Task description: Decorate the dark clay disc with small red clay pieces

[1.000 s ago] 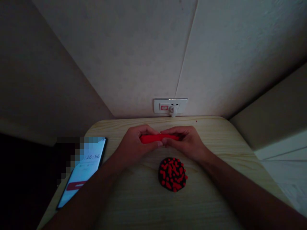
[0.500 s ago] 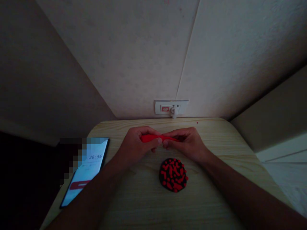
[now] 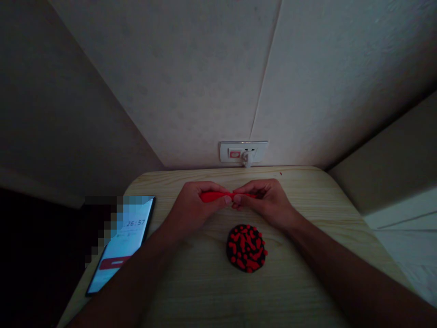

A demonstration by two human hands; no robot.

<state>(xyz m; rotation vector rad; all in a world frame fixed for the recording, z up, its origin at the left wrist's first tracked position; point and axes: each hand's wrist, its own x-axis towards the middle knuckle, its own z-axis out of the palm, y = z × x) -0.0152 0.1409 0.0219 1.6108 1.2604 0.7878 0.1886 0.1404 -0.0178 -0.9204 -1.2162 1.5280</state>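
Along the far edge of the table (image 3: 191, 291), a strip of wood is lying mostly open. The red piece (image 3: 212, 196) is looking smooth and long, thinning toward its middle. The left grip (image 3: 193, 205) and the right grip (image 3: 268, 199) are pinching it, thumbs nearly meeting, beyond the red-spotted black disc (image 3: 246, 249).

Room, likely in home: faintly patterned wall (image 3: 191, 91), power socket (image 3: 225, 157), rounded wood-grain table (image 3: 201, 282).
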